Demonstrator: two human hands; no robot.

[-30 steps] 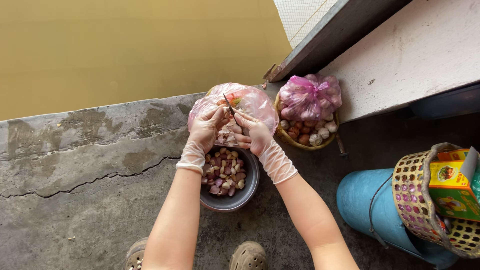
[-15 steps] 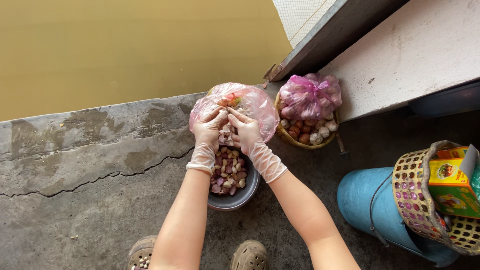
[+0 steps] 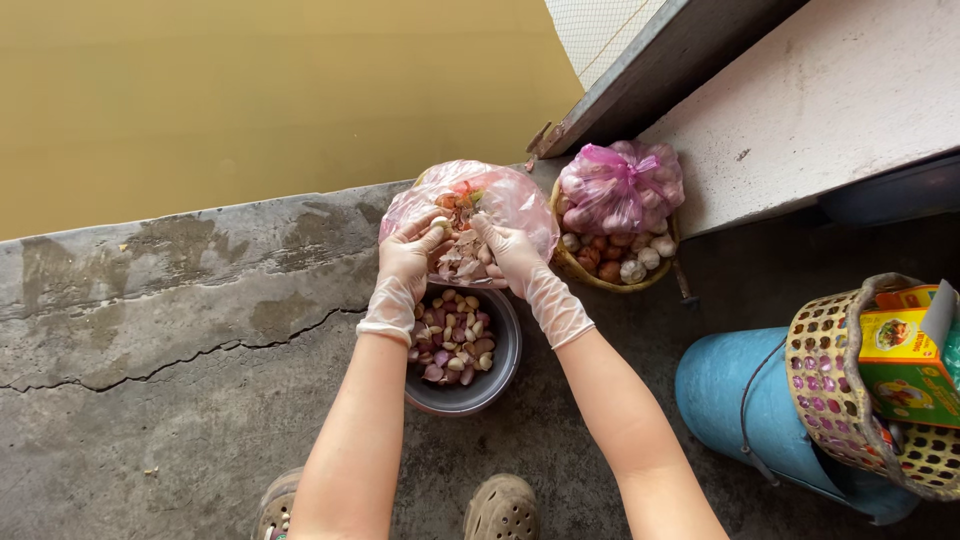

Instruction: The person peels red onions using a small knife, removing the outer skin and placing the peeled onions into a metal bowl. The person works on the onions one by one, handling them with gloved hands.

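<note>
Thin clear gloves covered both my hands. My left hand [image 3: 408,258] and right hand [image 3: 508,250] each pinched the open mouth of a pink plastic bag [image 3: 520,200] of peelings, held just above the grey bowl [image 3: 492,375] of peeled shallots and garlic cloves [image 3: 452,335] on the concrete floor [image 3: 150,400], near the ledge's cracked edge.

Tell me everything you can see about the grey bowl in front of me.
The grey bowl is round, looks like dull metal, and stands upright on the cracked concrete floor, just ahead of the shoes. It holds peeled shallots and garlic cloves, pink, purple and cream, filling it partway. Both gloved forearms cross above it; the left hand and right hand work at the pink plastic bag beyond its far rim.
</note>
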